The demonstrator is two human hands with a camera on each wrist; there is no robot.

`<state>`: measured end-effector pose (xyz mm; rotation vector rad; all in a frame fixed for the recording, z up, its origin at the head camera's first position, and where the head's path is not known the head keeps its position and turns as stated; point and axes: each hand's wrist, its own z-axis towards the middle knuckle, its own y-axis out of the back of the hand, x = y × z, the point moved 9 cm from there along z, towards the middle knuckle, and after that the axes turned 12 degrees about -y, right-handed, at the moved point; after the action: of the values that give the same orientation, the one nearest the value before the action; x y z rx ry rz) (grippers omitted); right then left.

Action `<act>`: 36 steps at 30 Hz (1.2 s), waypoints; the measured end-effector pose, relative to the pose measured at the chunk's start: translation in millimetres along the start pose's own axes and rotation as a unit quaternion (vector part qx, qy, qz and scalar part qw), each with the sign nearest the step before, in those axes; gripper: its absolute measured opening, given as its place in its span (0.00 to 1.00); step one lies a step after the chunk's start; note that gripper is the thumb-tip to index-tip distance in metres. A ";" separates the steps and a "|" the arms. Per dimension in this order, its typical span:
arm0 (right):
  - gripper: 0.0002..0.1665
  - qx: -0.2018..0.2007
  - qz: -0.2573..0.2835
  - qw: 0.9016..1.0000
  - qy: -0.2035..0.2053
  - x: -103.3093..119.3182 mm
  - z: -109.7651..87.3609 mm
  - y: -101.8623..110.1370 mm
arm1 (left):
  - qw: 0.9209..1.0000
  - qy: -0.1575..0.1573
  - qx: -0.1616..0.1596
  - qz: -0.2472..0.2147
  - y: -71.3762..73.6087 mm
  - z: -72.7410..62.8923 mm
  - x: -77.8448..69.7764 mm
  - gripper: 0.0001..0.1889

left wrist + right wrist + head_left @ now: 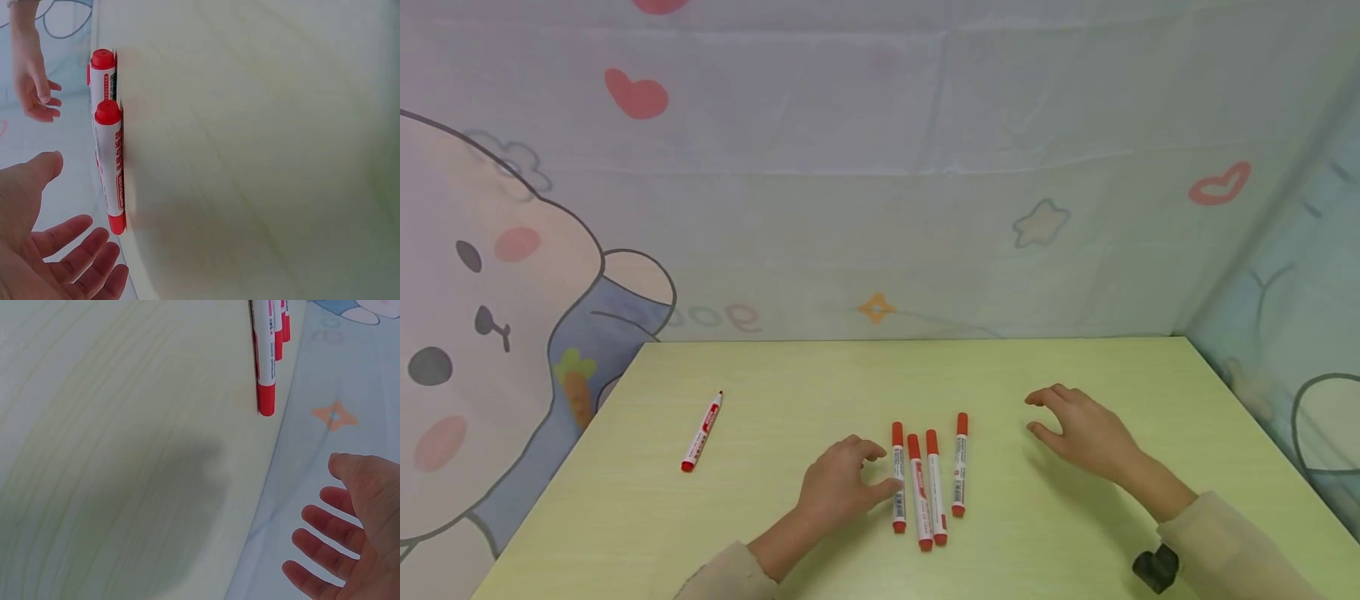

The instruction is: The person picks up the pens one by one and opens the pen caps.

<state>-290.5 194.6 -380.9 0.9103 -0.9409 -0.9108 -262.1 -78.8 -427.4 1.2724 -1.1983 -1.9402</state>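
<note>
Several red-and-white markers lie side by side near the table's front middle. My left hand point(842, 482) hovers just left of them, its relaxed fingers spread from the thumb; the thumb tip overlaps the leftmost marker point(898, 454) in the head view. In the left wrist view that hand point(37, 231) is beside a marker point(111, 169) and grips nothing. To the right of the row, my right hand point(1082, 429) is held above the table with loosely bent fingers and nothing in them. The rightmost marker point(960, 462) lies between the hands, its cap pointing to the back.
A lone marker point(702, 433) lies at the table's left, its thin dark tip bare and pointing away. The pale yellow table point(790, 375) ends at a printed cloth backdrop point(820, 208). A small black device point(1156, 569) is at the right sleeve.
</note>
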 end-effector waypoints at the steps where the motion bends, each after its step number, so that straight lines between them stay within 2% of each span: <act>1: 0.19 0.000 -0.001 1.000 0.000 1.3 -0.2 -0.6 | 1.000 0.004 0.001 0.000 -1.5 0.0 -0.3 0.24; 9: 0.20 0.008 -0.010 1.000 0.003 10.6 -1.1 -4.8 | 1.000 0.012 0.006 0.014 -9.7 1.4 -4.8 0.28; 16: 0.19 0.014 -0.001 0.999 0.045 29.0 -3.9 -5.8 | 1.000 0.021 0.004 0.022 -11.2 1.4 -5.0 0.29; 21: 0.20 0.021 -0.013 0.999 0.046 37.2 -4.7 -7.0 | 0.999 0.029 0.011 0.022 -13.3 2.5 -3.9 0.29; 30: 0.21 0.016 -0.006 0.998 0.054 45.3 -3.2 -8.3 | 0.998 0.061 0.032 0.000 -19.2 3.2 -2.4 0.30; 36: 0.20 0.017 -0.006 0.998 0.060 47.3 -3.7 -11.3 | 0.998 0.060 0.034 0.005 -19.3 2.9 -1.7 0.30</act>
<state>-275.0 148.4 -380.3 0.9889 -0.8513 -0.8425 -263.1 -67.3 -443.1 1.3934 -1.2161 -1.8021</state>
